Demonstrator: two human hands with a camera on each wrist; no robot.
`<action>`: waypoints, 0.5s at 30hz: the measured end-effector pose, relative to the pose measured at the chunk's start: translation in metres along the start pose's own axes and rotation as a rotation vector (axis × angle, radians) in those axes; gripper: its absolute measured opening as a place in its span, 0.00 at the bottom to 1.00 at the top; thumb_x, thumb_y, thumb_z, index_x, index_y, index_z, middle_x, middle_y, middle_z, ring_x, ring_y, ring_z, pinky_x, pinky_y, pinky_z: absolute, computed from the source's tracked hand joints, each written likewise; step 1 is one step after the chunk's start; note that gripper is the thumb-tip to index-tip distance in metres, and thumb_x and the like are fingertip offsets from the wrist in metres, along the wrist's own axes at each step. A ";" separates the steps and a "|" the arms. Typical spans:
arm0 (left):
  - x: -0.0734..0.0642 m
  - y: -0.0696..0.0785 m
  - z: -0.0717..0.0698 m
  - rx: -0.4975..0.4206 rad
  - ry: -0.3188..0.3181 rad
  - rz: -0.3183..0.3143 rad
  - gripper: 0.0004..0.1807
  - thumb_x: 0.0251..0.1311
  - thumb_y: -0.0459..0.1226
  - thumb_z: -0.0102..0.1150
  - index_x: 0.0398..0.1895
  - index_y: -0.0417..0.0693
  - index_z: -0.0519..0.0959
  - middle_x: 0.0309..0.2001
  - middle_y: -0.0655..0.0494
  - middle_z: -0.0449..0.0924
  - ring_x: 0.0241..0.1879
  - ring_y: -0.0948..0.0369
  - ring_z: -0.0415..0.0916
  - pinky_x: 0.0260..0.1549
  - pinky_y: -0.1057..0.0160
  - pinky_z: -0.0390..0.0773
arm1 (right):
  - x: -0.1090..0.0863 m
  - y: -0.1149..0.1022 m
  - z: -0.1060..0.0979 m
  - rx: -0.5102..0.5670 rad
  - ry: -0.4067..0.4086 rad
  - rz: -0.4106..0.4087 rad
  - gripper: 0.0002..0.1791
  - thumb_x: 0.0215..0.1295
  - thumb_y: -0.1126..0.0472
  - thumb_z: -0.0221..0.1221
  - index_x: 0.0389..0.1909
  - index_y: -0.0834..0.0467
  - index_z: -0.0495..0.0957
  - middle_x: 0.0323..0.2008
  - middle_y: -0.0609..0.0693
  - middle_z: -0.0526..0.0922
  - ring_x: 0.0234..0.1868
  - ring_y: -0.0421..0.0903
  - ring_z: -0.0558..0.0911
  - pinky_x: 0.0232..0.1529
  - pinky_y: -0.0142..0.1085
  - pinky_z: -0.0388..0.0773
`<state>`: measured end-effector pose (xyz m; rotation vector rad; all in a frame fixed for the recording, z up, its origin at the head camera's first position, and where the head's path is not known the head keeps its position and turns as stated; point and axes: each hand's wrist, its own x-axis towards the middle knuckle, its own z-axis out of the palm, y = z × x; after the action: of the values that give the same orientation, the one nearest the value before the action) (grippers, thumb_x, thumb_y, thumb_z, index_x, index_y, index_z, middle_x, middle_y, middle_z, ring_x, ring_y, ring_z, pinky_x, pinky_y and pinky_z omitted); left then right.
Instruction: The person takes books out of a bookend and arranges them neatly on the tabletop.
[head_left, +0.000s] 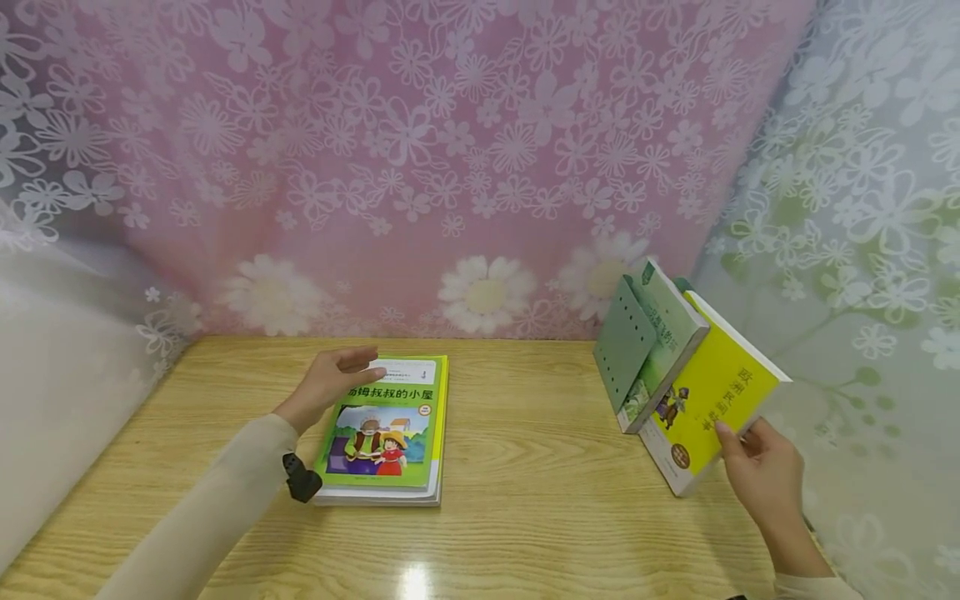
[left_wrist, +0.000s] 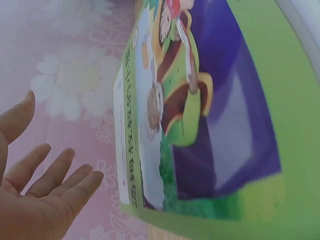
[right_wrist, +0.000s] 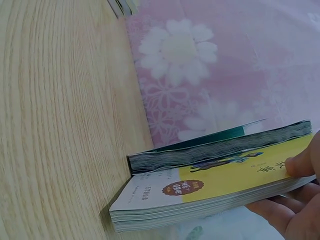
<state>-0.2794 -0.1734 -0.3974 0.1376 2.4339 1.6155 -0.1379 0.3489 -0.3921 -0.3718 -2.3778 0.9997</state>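
My right hand (head_left: 765, 479) pinches the edge of a yellow book (head_left: 723, 383), thumb on its cover and fingers behind. That book stands tilted, its lower end at the wooden table. Against it leans a green book (head_left: 663, 342), beside a grey-green metal bookend (head_left: 624, 342). In the right wrist view the page edges of the yellow book (right_wrist: 210, 207) face the camera. My left hand (head_left: 330, 383) hovers with loosely spread fingers over the upper left of a green picture-cover book (head_left: 382, 433), which lies on a stack. In the left wrist view the fingers (left_wrist: 65, 175) hold nothing.
Beneath the green picture-cover book lies a thicker book with a yellow and white edge (head_left: 444, 417). A pink floral curtain (head_left: 450, 167) hangs behind the wooden table (head_left: 525, 467). Pale floral sheeting (head_left: 885, 333) closes the right side, close to my right hand.
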 end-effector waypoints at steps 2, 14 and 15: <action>0.001 0.001 0.003 -0.004 -0.006 0.001 0.39 0.57 0.52 0.64 0.71 0.52 0.64 0.69 0.46 0.64 0.69 0.47 0.59 0.64 0.43 0.63 | -0.002 0.001 -0.002 -0.001 0.002 0.012 0.17 0.66 0.61 0.59 0.50 0.69 0.77 0.38 0.63 0.85 0.24 0.18 0.74 0.20 0.23 0.75; 0.008 0.014 0.021 -0.037 -0.061 0.057 0.40 0.55 0.54 0.66 0.71 0.55 0.64 0.69 0.51 0.64 0.70 0.49 0.58 0.65 0.44 0.60 | -0.018 -0.004 -0.017 0.053 0.005 0.103 0.17 0.66 0.63 0.59 0.51 0.70 0.76 0.29 0.36 0.83 0.22 0.21 0.77 0.22 0.23 0.78; 0.009 0.015 0.022 -0.043 -0.065 0.061 0.40 0.55 0.53 0.66 0.71 0.55 0.64 0.69 0.51 0.65 0.70 0.50 0.58 0.66 0.44 0.60 | -0.018 -0.004 -0.018 0.066 0.003 0.110 0.18 0.66 0.63 0.59 0.52 0.70 0.76 0.28 0.32 0.81 0.23 0.21 0.77 0.23 0.23 0.78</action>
<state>-0.2833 -0.1457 -0.3929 0.2562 2.3663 1.6603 -0.1126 0.3486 -0.3853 -0.4832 -2.3370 1.1234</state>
